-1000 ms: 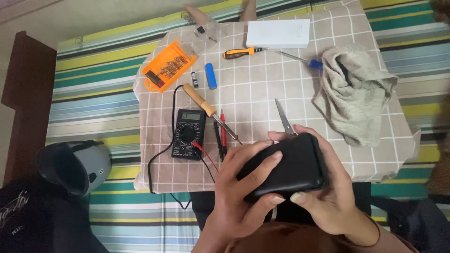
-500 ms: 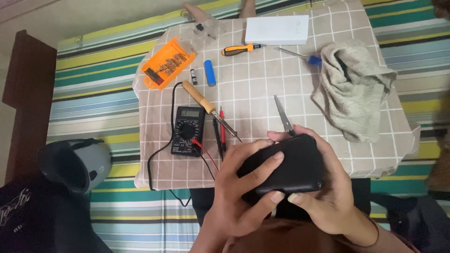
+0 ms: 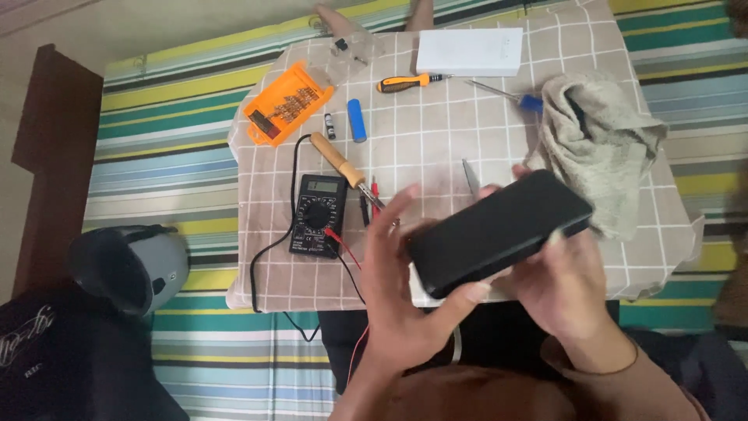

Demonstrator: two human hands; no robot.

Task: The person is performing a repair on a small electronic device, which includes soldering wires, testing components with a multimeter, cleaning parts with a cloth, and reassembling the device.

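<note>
Head view, looking straight down. Black rectangular slab-shaped device point(image 3: 499, 230), probably a power bank, held tilted above the near edge of a small table with a checked beige cloth point(image 3: 436, 101). Right hand point(image 3: 565, 284) cupped under the device's near-right end, fingers closed on its edge. Left hand point(image 3: 405, 288) open wide at the device's left end, thumb pressed to the lower corner, fingers spread and raised. Device lifted clear of the cloth, in contact with both hands only.

Just behind the device: small metal tweezers or scissors point(image 3: 471, 176), partly hidden, exact kind cannot be told. Left of the left hand: black digital multimeter point(image 3: 318, 215) lying flat, with red and black probe leads point(image 3: 366, 206) beside it and a black cable trailing off the table's near edge. Soldering iron with wooden handle point(image 3: 336, 160) lying diagonally above the multimeter, tip toward the probes.

Farther back: orange screwdriver bit case point(image 3: 287, 105) lying open, blue cylindrical battery cell point(image 3: 357, 120), small dark cell point(image 3: 330, 125) beside it, orange-handled screwdriver point(image 3: 405, 82), blue-handled screwdriver point(image 3: 514, 95), flat white box point(image 3: 469, 51). Crumpled grey-green cloth point(image 3: 600, 148) on the table's right side, touching the device's far-right corner from this angle.

Striped mat point(image 3: 171, 132) under the table. Grey helmet point(image 3: 128, 267) on the mat at left.
</note>
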